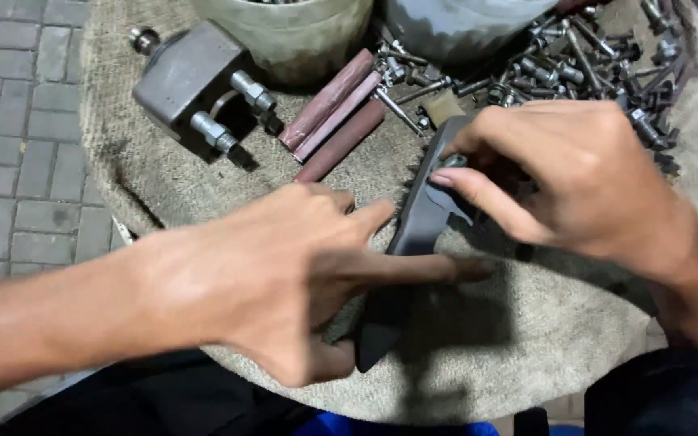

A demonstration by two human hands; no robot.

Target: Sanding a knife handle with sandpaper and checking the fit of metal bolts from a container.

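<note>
A long dark grey metal part [420,222] lies on the burlap sack [527,323] in the middle of the head view. My left hand [284,274] holds its near end, index finger stretched along it and thumb under its lower tip. At the far end my right hand [567,173] grips the part, fingers curled over it, a small silvery piece showing at the fingertips. Both hands hide much of the part.
A grey metal block with two threaded fittings [191,81] sits at the back left. Reddish-brown rolls [337,113] lie beside it. Two buckets [292,32] stand at the back. Several bolts and screws [583,64] are piled at the back right. Paving bricks [18,121] lie to the left.
</note>
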